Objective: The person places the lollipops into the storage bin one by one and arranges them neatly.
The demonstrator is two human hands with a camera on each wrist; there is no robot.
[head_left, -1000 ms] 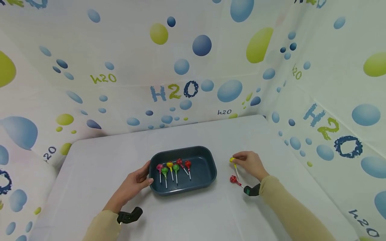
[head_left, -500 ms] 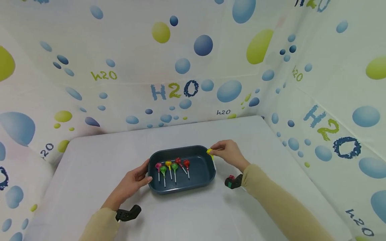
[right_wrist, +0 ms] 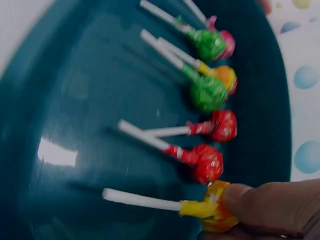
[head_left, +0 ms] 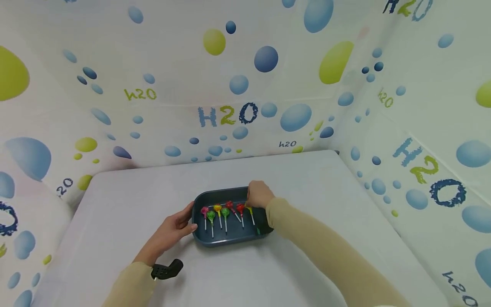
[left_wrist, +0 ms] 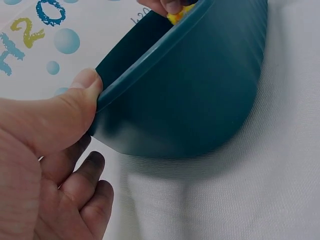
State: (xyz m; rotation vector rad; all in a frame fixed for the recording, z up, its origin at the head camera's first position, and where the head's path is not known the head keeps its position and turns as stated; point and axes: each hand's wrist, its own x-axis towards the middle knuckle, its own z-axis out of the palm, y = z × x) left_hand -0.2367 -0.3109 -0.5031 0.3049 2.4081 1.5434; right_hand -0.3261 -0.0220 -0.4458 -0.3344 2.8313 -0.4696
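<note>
My right hand (head_left: 260, 194) reaches over the right end of a dark blue-green tray (head_left: 226, 243). Its thumb and fingers pinch a yellow-wrapped lollipop (right_wrist: 215, 207) by the head, the white stick pointing across the tray floor. Left of it lie several lollipops in a loose row: a red lollipop (right_wrist: 206, 162), another red one, two green ones, a yellow-orange one and a pink lollipop (head_left: 205, 210). My left hand (head_left: 172, 230) holds the tray's left end, thumb (left_wrist: 85, 82) at the rim and other fingers lower down outside the wall.
A white cloth covers the table (head_left: 307, 179), and a patterned curtain (head_left: 172, 64) rises behind and at both sides. The right sleeve (head_left: 326, 247) spans the table right of the tray, hiding what lies under it. Each wrist carries a black camera mount (head_left: 167, 269).
My right hand has carried the yellow lollipop left from the table into the tray. A red lollipop on the table at right is now hidden behind the sleeve. The left hand stays put.
</note>
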